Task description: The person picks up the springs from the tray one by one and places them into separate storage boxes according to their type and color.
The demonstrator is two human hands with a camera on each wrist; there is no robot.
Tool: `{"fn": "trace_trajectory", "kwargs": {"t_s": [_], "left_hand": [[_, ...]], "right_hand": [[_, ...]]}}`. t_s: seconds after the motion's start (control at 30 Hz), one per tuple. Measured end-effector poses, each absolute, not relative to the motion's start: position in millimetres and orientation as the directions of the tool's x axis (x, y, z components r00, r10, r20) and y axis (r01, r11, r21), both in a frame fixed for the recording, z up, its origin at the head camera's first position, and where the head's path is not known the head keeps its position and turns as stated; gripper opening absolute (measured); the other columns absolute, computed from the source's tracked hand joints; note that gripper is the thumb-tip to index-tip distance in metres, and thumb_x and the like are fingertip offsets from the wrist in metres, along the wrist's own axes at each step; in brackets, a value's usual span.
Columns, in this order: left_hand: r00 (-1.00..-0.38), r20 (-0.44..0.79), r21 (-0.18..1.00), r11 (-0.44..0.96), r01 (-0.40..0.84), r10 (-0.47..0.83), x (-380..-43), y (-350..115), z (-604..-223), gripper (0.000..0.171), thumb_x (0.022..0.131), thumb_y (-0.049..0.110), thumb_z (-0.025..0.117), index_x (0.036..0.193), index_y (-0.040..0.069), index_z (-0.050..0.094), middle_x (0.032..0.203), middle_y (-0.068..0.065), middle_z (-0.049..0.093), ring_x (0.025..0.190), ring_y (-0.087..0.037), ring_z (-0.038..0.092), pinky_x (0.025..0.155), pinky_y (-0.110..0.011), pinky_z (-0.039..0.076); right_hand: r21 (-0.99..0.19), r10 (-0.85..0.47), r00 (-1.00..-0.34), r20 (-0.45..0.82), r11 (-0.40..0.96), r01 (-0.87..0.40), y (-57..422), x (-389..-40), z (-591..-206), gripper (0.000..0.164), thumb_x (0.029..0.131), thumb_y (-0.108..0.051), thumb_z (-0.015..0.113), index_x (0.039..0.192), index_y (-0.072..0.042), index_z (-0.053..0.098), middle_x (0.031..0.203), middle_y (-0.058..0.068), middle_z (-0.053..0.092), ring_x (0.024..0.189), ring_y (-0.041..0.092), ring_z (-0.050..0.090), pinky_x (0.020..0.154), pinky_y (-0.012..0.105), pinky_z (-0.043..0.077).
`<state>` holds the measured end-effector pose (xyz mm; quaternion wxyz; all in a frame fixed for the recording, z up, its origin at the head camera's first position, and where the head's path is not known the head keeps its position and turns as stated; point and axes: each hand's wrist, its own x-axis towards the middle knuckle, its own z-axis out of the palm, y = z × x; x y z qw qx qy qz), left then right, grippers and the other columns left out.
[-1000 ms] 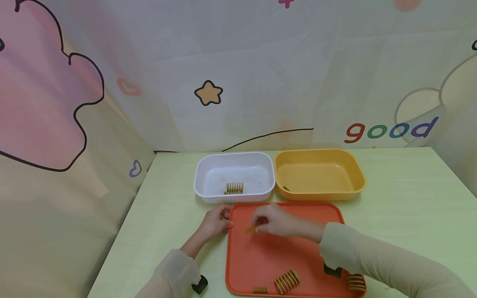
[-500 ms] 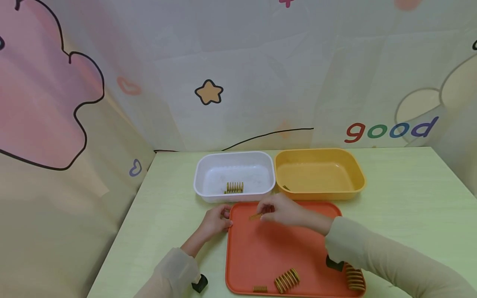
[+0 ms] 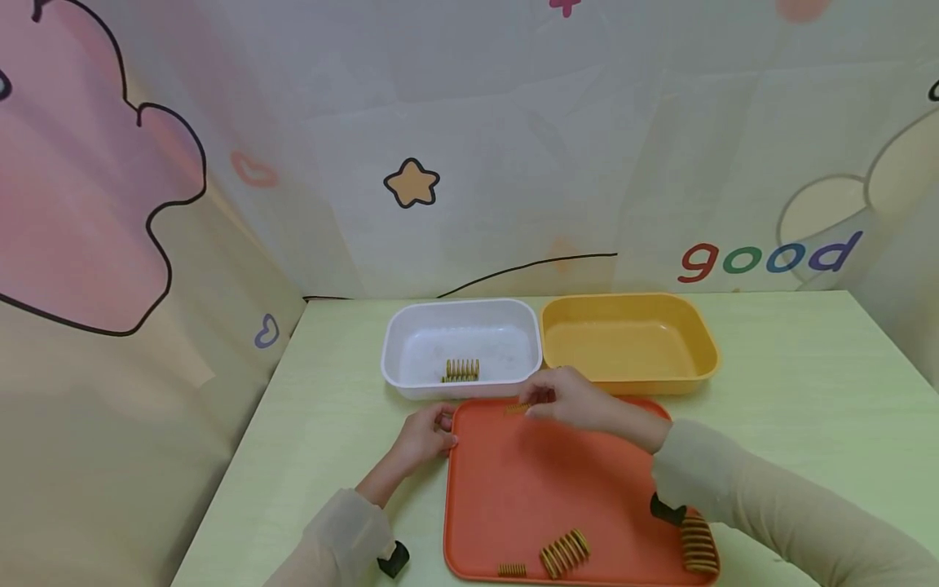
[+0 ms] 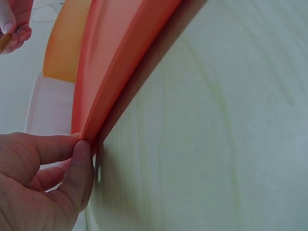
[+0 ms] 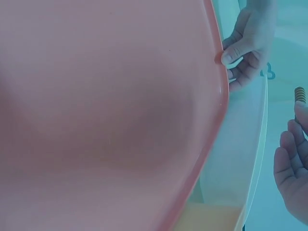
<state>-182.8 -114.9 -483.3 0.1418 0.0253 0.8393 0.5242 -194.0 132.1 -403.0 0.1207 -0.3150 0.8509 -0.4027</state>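
My left hand (image 3: 423, 436) pinches the left rim of the orange-red tray (image 3: 506, 489) between thumb and fingers, as the left wrist view also shows. Above the tray's far edge, my right hand (image 3: 572, 399) pinches a small brass-coloured coil spring (image 3: 517, 408); its end sticks out past the fingertips. In the right wrist view that spring (image 5: 300, 94) points away from the thumb. On the near side of the tray lie a small spring (image 3: 512, 570) and a thick large spring (image 3: 565, 554). Another large spring (image 3: 699, 545) sits in the near right corner, partly behind the right sleeve.
Behind the tray stand a white box (image 3: 399, 385) and a yellow box (image 3: 663, 385), side by side. Springs (image 3: 462, 369) lie in the white box. The right hand partly covers the yellow box's near left corner. A printed cloth hangs behind the table.
My right hand has moved away from me and slightly right with the small spring, from over the tray to its far edge by the boxes. The left hand stays on the rim.
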Motion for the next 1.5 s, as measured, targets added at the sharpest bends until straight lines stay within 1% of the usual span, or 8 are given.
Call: {"fn": "trace_trajectory", "kwargs": {"t_s": [0.27, 0.47, 0.73, 0.9, 1.17, 1.5], "left_hand": [[-0.956, -0.228, 0.895, 0.427, -0.130, 0.186, -181, -115, -483, 0.040, 0.072, -0.012, 0.057, 0.111, -0.005, 0.054, 0.082, -0.011, 0.054, 0.059, -0.008, 0.051, 0.054, -0.026, 0.052], [-0.956, -0.229, 0.889, 0.439, -0.128, 0.185, -182, -115, -485, 0.040, 0.072, -0.012, 0.057, 0.111, -0.004, 0.054, 0.083, -0.011, 0.054, 0.060, -0.008, 0.052, 0.055, -0.026, 0.053], [-0.955, -0.232, 0.891, 0.434, -0.133, 0.184, -181, -115, -484, 0.041, 0.072, -0.012, 0.056, 0.112, -0.004, 0.053, 0.083, -0.011, 0.053, 0.060, -0.008, 0.051, 0.055, -0.026, 0.052], [-0.955, -0.232, 0.891, 0.435, -0.134, 0.182, -182, -115, -483, 0.040, 0.072, -0.012, 0.056, 0.111, -0.004, 0.054, 0.083, -0.011, 0.053, 0.060, -0.008, 0.051, 0.055, -0.026, 0.052], [-0.956, -0.227, 0.892, 0.435, -0.126, 0.188, -182, -115, -483, 0.040, 0.072, -0.012, 0.057, 0.111, -0.004, 0.053, 0.083, -0.011, 0.054, 0.060, -0.008, 0.051, 0.055, -0.026, 0.052], [-0.956, -0.218, 0.896, 0.428, -0.116, 0.197, -182, -116, -483, 0.040, 0.072, -0.012, 0.057, 0.111, -0.005, 0.053, 0.082, -0.012, 0.055, 0.059, -0.007, 0.052, 0.055, -0.027, 0.053]], "right_hand": [[-0.781, -0.583, -0.810, 0.060, 0.478, -0.402, 138, -201, -406, 0.012, 0.075, -0.005, 0.066, 0.087, -0.002, 0.064, 0.080, 0.006, 0.064, 0.073, 0.011, 0.054, 0.067, 0.023, 0.049], [-0.799, -0.561, -0.827, 0.045, 0.477, -0.366, 144, -206, -409, 0.014, 0.076, -0.005, 0.065, 0.089, 0.001, 0.064, 0.083, 0.010, 0.064, 0.074, 0.013, 0.055, 0.065, 0.022, 0.049], [-0.806, -0.511, -0.859, 0.048, 0.488, -0.335, 152, -212, -409, 0.013, 0.076, -0.003, 0.065, 0.088, 0.003, 0.063, 0.080, 0.008, 0.062, 0.072, 0.014, 0.053, 0.063, 0.021, 0.048], [-0.817, -0.484, -0.874, 0.026, 0.494, -0.298, 157, -216, -408, 0.015, 0.076, -0.006, 0.065, 0.089, 0.002, 0.063, 0.080, 0.006, 0.062, 0.072, 0.014, 0.052, 0.064, 0.020, 0.048], [-0.805, -0.449, -0.892, 0.053, 0.509, -0.304, 163, -220, -407, 0.012, 0.076, -0.005, 0.066, 0.086, 0.000, 0.062, 0.078, 0.007, 0.061, 0.071, 0.014, 0.052, 0.063, 0.018, 0.046], [-0.780, -0.422, -0.903, 0.079, 0.538, -0.319, 170, -228, -410, 0.010, 0.076, -0.004, 0.065, 0.085, 0.000, 0.063, 0.077, 0.007, 0.061, 0.070, 0.015, 0.051, 0.062, 0.019, 0.045]]}}
